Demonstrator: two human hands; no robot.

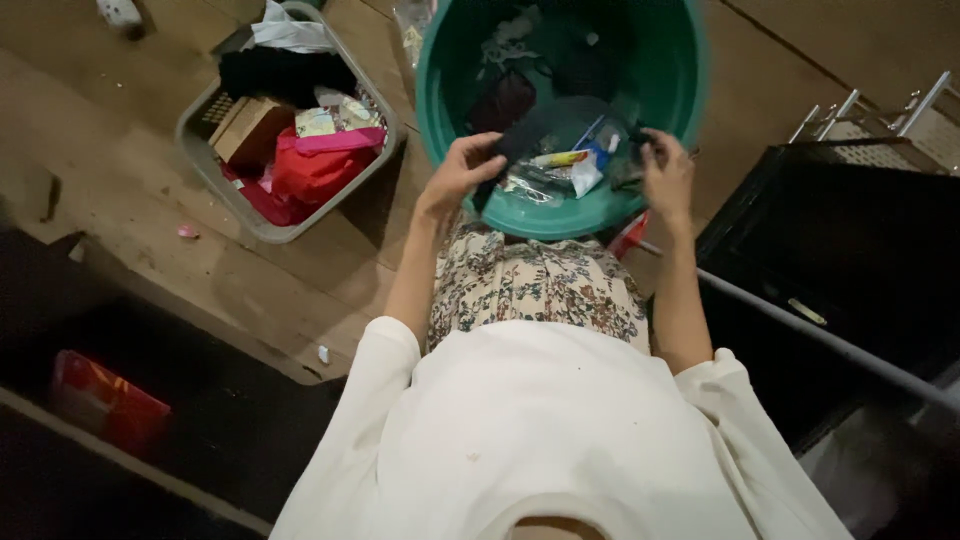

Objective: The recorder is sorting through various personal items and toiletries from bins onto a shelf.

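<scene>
Both hands hold a dark cloth over the green basin.

The left hand [462,170] pinches one edge of the dark cloth [530,135] and the right hand [666,170] pinches the other, stretching it just above the near rim of the green basin [440,95], which stands on the wooden floor [300,290]. Under the cloth lie small packets and tubes [565,165], with more dark clothes deeper in. I judge the step as lifting or sorting this cloth; the next move calls for a firm two-handed grip and clearing the rim. A grey basket [200,150] of clothes stands left.
</scene>
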